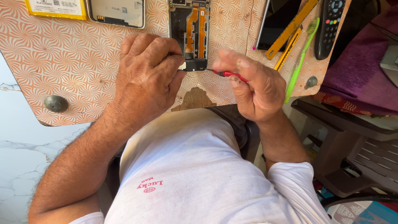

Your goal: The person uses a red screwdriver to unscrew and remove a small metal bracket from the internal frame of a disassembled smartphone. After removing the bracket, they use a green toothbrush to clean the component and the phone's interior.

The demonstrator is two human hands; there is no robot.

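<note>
An opened phone body (190, 31) with orange flex cables lies on the patterned orange-and-white board (74, 58). My left hand (145, 79) rests at the phone's lower left corner, fingers curled and pinching its edge. My right hand (255, 85) holds a red-handled screwdriver (229, 74) whose tip points at the phone's bottom end. What lies under my left fingers is hidden.
A yellow-labelled battery (56, 8) and a phone back panel (117, 12) lie at the board's far left. A dark screen (277, 20), yellow tools (290, 31), a green toothbrush (300, 58) and a remote control (329, 27) lie right. Plastic chairs (356, 145) stand at right.
</note>
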